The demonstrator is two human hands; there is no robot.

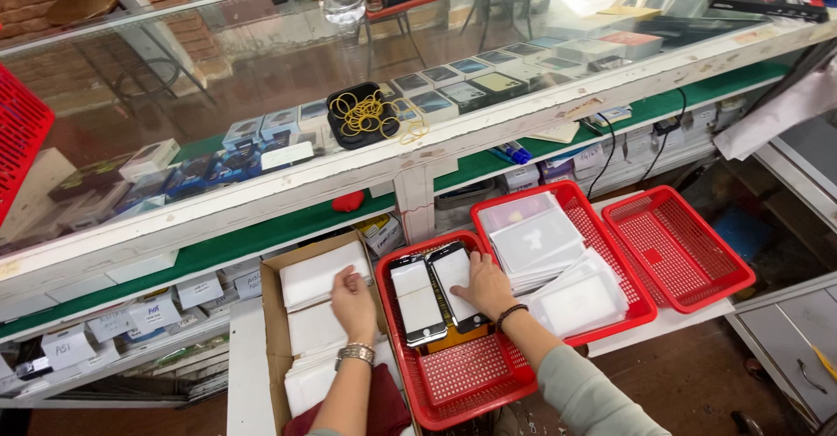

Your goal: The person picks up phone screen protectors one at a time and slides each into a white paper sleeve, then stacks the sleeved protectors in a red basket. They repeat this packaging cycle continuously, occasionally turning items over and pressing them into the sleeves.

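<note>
Your right hand [485, 284], fingers spread flat, presses white phone screen panel [456, 283] in nearest red plastic basket [462, 375]; second panel [417, 298] beside it. Left hand [352, 301], fingers together, rests on white sleeves in cardboard box [277, 314]. Two placed; many sleeves remain.

Red mesh baskets [453, 384]; white phone screens [418, 301], black-edged; brown cardboard box [272, 314]; green shelf [261, 235]

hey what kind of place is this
Probably a phone repair or parts shop: a glass display counter of small boxed goods, phone screens in a red basket, shelves of labelled white boxes.
</note>
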